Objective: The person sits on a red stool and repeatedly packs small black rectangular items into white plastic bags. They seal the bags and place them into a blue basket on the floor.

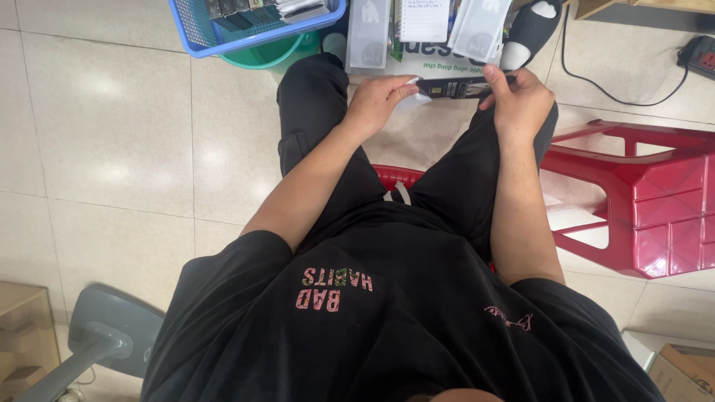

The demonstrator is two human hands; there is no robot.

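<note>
I sit on a red stool [398, 176] and look down over my black shirt and trousers. Both hands hold one small flat dark packet [454, 88] above my knees. My left hand [377, 100] pinches its left end, where a white tab shows. My right hand [520, 97] grips its right end from above. Just beyond the packet, several clear plastic sleeves [477, 30] and a white notepad [424, 18] lie on a cardboard box [439, 65].
A blue plastic basket [195, 33] with dark packets sits at the top left over a green tub [262, 53]. A second red stool [644, 193] lies at the right. A black cable and power strip [700, 53] run top right. A grey fan base [112, 331] stands bottom left.
</note>
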